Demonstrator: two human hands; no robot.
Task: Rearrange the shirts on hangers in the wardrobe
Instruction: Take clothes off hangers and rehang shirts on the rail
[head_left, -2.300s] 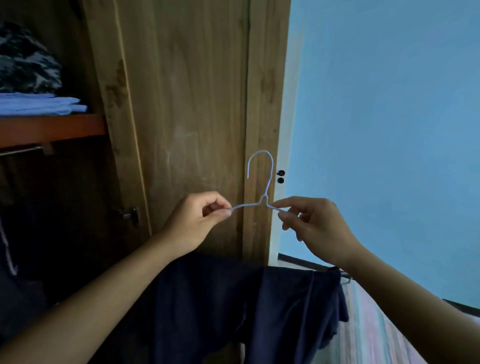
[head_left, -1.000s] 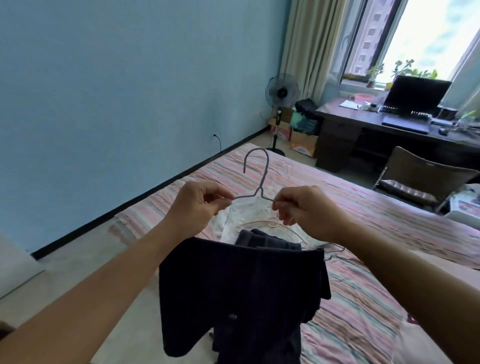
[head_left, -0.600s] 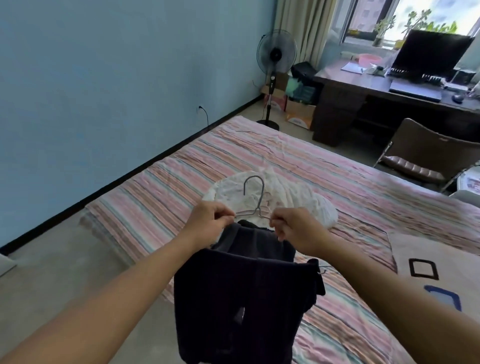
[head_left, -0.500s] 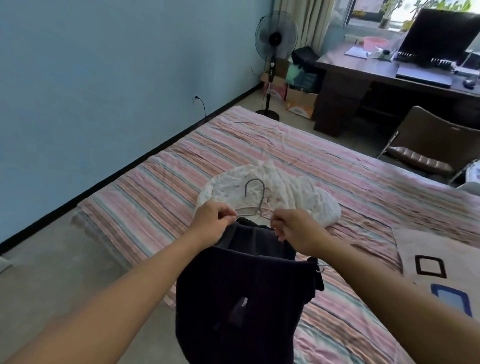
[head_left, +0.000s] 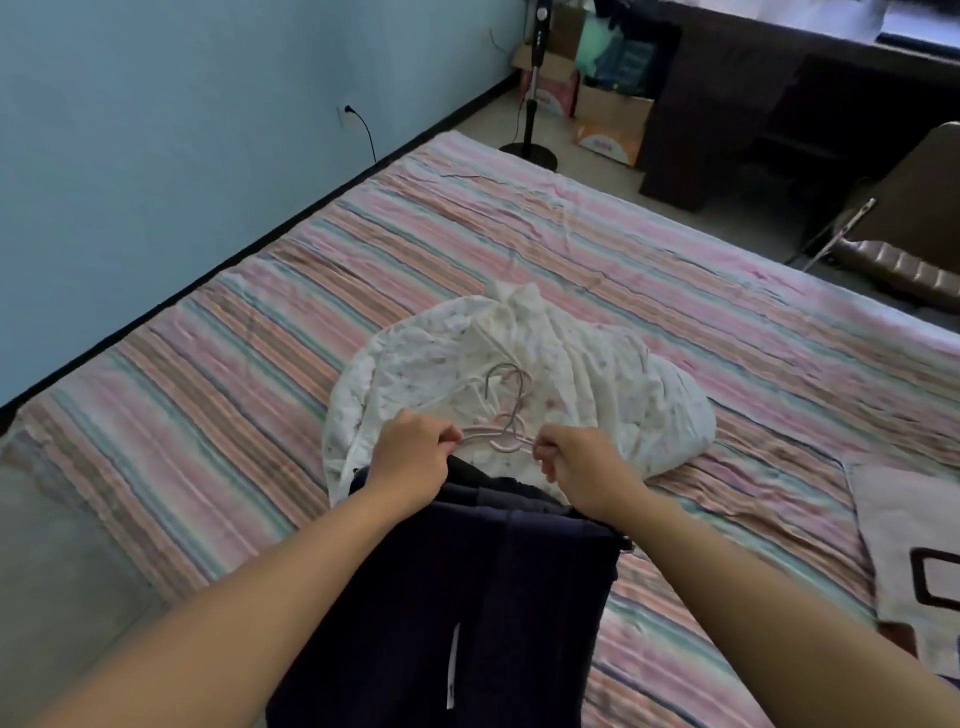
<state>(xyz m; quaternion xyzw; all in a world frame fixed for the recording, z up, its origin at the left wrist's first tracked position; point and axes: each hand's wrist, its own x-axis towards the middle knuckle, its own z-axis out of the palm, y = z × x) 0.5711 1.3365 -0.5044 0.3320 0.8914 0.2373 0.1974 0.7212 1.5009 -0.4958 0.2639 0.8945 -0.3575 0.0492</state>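
The wire hanger (head_left: 501, 410) was held low over the bed, its hook lying against the white garment (head_left: 519, 384) under it. A second, pinkish hanger seemed to lie just there on the white cloth, and the two were difficult to separate by eye. The left hand (head_left: 413, 452) pinched the left shoulder of the hanger, its fingers (head_left: 444, 434) curled tightly round the thin wire. The right hand (head_left: 582, 467) gripped the right shoulder in the same way, with the fingers closed on the wire. The two hands were near each other, with only the neck of the hanger between them.

A dark navy shirt (head_left: 467, 597) hung down from below the hands, between the two forearms, and a small white label showed on its lower part. How it was attached to the hanger I could not tell, because the hands covered that place.

The white garment lay in a crumpled heap in the middle of the striped bedsheet (head_left: 234, 389), which had pink, green and brown bands. At the right edge of the bed lay a pale pillow (head_left: 909, 530) with dark rectangles on it. Beyond the bed stood the pole and base of a floor fan (head_left: 531, 119), some cardboard boxes (head_left: 613, 124), a dark desk (head_left: 727, 104) and a brown chair (head_left: 909, 228). A blue wall (head_left: 182, 104) ran along the left side.
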